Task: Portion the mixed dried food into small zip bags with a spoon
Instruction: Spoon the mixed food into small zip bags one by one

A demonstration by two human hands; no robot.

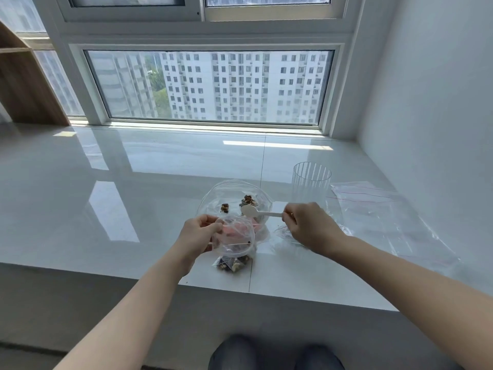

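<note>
My left hand point(198, 233) pinches the rim of a small clear zip bag point(234, 237) and holds its mouth open; brown dried pieces sit in its bottom point(233, 264). My right hand point(304, 225) grips the handle of a white plastic spoon point(253, 210). The spoon's bowl hangs over a large clear bag point(229, 190) that lies open on the sill, with small heaps of mixed dried food point(248, 200) inside it. The small bag sits just in front of the large one.
A ribbed clear cup point(310, 182) stands right of the large bag. Spare zip bags point(378, 209) with red seal lines lie flat at the right by the wall. The glossy white window sill point(133, 196) ends at an edge near my knees point(274, 353).
</note>
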